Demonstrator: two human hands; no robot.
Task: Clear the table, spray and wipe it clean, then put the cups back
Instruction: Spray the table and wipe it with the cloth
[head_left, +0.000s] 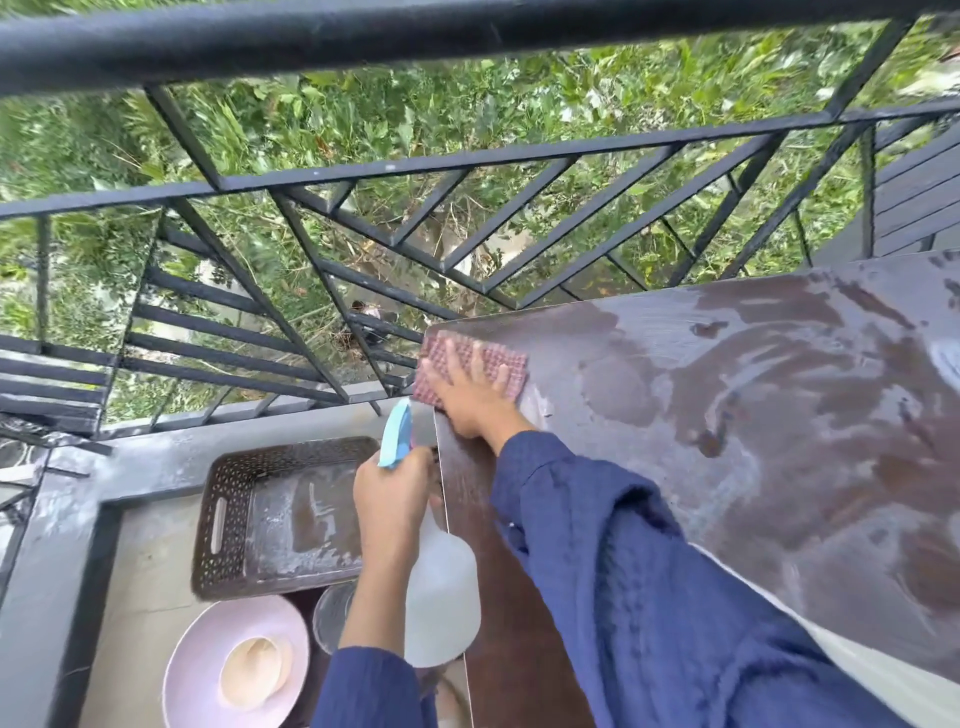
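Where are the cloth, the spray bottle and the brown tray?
cloth (514, 364), head view, right end beyond the fingers.
spray bottle (441, 608), head view, translucent body.
brown tray (234, 467), head view, perforated left wall.

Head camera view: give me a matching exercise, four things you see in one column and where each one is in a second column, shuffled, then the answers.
Things
1. checked cloth
2. spray bottle
3. brown perforated tray
4. pink bowl

Places
A. gripped in the left hand
B. bottom left of the view, below the tray
C. pressed flat under the right hand, at the corner of the wet table
D. on the grey surface left of the table

Pairs: 1-C, 2-A, 3-D, 4-B
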